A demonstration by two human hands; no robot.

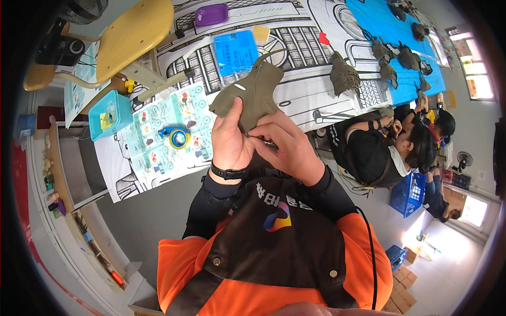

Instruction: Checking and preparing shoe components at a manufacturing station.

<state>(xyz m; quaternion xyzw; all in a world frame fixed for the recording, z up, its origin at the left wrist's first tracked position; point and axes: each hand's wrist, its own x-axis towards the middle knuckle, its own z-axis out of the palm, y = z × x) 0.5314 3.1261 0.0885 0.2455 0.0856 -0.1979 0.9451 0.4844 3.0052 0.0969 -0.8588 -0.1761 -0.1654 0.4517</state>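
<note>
Above the table's near edge I hold an olive shoe upper (252, 95), a soft leather-like piece with a thin strap at its top and a small pale slit. My left hand (230, 138) grips its lower left part, thumb lying on the front face. On the lower right edge, my right hand (282, 139) pinches it with thumb and forefinger, close beside the left hand. Whatever lies between those fingertips is too small to make out. Further right on the table sits a stack of similar olive pieces (344, 76).
Left on the patterned table are a roll of tape (179, 138) on a printed mat and a teal bin (109, 117). A blue packet (235, 51) and purple tray (211, 15) lie farther back. A wooden chair (134, 39) stands left; a seated co-worker (377, 150) works at right.
</note>
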